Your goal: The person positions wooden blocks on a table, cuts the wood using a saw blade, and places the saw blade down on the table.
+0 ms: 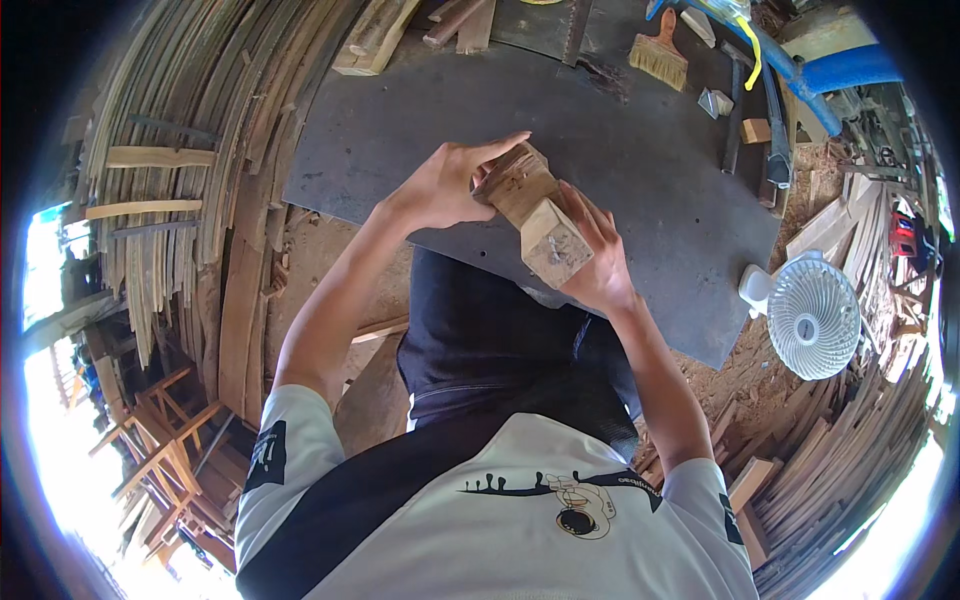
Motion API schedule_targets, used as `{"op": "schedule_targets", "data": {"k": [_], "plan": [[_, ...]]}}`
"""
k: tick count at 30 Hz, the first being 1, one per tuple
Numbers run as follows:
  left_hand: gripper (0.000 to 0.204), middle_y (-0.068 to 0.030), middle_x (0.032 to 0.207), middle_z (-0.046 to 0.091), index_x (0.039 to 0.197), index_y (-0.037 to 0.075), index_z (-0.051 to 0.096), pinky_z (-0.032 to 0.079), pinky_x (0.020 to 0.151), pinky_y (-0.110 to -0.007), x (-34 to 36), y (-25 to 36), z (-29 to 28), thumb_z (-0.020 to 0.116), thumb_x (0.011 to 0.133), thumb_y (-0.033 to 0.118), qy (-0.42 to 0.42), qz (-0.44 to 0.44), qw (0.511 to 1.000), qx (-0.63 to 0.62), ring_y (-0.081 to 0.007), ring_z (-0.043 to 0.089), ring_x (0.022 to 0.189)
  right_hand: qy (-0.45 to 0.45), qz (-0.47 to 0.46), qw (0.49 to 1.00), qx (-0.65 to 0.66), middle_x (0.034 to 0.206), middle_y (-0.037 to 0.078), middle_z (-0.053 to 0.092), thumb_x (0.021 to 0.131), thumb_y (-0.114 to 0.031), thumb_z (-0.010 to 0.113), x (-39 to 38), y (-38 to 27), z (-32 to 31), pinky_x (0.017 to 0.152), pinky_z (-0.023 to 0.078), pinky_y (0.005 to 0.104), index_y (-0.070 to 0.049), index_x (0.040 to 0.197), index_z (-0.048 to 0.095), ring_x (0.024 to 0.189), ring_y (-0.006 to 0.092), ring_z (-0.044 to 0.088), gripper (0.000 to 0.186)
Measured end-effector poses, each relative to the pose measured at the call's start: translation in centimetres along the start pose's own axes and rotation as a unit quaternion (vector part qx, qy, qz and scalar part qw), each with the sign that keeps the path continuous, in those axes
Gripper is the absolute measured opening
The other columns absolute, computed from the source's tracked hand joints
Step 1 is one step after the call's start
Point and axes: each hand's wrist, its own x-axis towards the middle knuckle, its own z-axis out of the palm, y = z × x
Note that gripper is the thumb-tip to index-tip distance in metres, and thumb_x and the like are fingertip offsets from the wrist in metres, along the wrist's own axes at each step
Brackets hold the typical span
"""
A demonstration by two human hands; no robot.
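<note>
Above the near part of a dark tabletop (400, 140), both my hands hold a chunky wooden block (524, 188). Its near end is a pale, many-sided face (556, 250) with a dark mark. Whether it is one shaped piece or two pressed together, I cannot tell. My left hand (450, 185) grips the far left end, index finger stretched along the top and the other fingertips partly hidden behind the wood. Around the near right end wraps my right hand (603, 265), its fingers over the upper side and the palm beneath.
A brush (660, 58), a hammer (732, 105) and a small wood cube (756, 131) lie at the table's far right, near a blue pipe (850, 68). Wood offcuts (375, 40) rest at the far left. A white fan (808, 318) stands right; stacked planks (165, 160) fill the left.
</note>
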Motion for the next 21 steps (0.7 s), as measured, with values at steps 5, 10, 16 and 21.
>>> {"op": "schedule_targets", "data": {"k": [5,10,16,21], "plan": [[0.096,-0.0160,0.096,0.066,0.148,0.019,0.031,0.051,0.077,-0.035,-0.8,0.4,0.8,0.070,0.062,0.004,0.029,0.054,0.998,-0.025,-0.0269,0.061,0.074,-0.026,-0.031,0.999,0.036,0.132,0.021,0.052,0.059,-0.015,0.082,-0.9,0.4,-1.0,0.097,0.041,0.0430,0.001,0.138,0.038,0.120,0.0351,0.053,0.092],[0.096,-0.0161,0.097,0.065,0.148,0.019,0.030,0.051,0.076,-0.035,-0.6,0.3,0.3,0.071,0.063,0.004,0.023,0.057,0.998,-0.017,-0.0269,0.061,0.077,-0.024,-0.028,0.999,0.034,0.133,0.021,0.050,0.063,-0.013,0.079,-0.6,0.4,-0.9,0.096,0.045,0.0400,0.000,0.139,0.039,0.118,0.0351,0.054,0.087],[0.096,-0.0161,0.099,0.065,0.149,0.018,0.029,0.051,0.075,-0.035,-0.3,-0.1,-0.2,0.070,0.064,0.004,0.012,0.081,0.996,-0.022,-0.0259,0.060,0.077,-0.029,-0.048,0.998,0.022,0.137,0.019,0.047,0.069,-0.013,0.075,-0.3,0.1,-0.6,0.099,0.045,0.0357,-0.001,0.139,0.040,0.120,0.0333,0.053,0.080],[0.094,-0.0184,0.103,0.064,0.149,0.017,0.027,0.051,0.077,-0.036,0.6,0.7,-0.7,0.069,0.066,0.004,-0.027,0.061,0.998,0.018,-0.0282,0.061,0.080,-0.002,0.007,0.998,0.058,0.138,0.018,0.046,0.069,-0.015,0.076,-1.2,-0.1,0.6,0.102,0.043,0.0353,0.000,0.136,0.043,0.123,0.0316,0.050,0.075]]}}
